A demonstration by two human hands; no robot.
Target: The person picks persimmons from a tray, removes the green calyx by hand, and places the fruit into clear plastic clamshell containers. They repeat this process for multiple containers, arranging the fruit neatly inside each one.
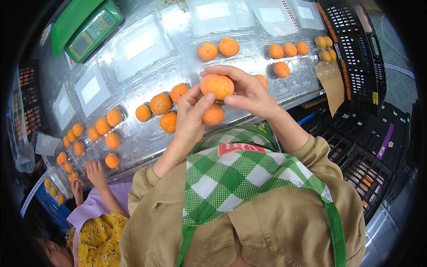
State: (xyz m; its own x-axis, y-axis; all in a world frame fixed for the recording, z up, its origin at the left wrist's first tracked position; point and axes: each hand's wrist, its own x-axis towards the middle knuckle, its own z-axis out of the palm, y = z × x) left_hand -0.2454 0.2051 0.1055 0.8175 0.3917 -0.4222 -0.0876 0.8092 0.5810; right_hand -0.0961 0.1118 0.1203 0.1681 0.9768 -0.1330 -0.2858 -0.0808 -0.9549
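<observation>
My left hand point(191, 111) and my right hand point(248, 90) hold an orange persimmon point(217, 86) between their fingers, with a bit of green on its underside. A second persimmon point(212, 115) shows just below, beside my left fingers; whether it is held or lies in the tray I cannot tell. Under my hands is a clear plastic clamshell tray point(248, 61) with moulded hollows, holding two persimmons point(229, 47) at its far side and another persimmon point(262, 81) partly behind my right hand. Left of my left hand, several persimmons point(160, 104) sit in another clear tray point(146, 137).
More part-filled trays point(293, 83) line the metal table point(140, 6), their lids bearing white labels. A green digital scale point(93, 35) stands at far left. Black plastic crates point(357, 53) are at right, compartmented crates point(363, 180) below them. Another person's hands point(96, 173) are at lower left.
</observation>
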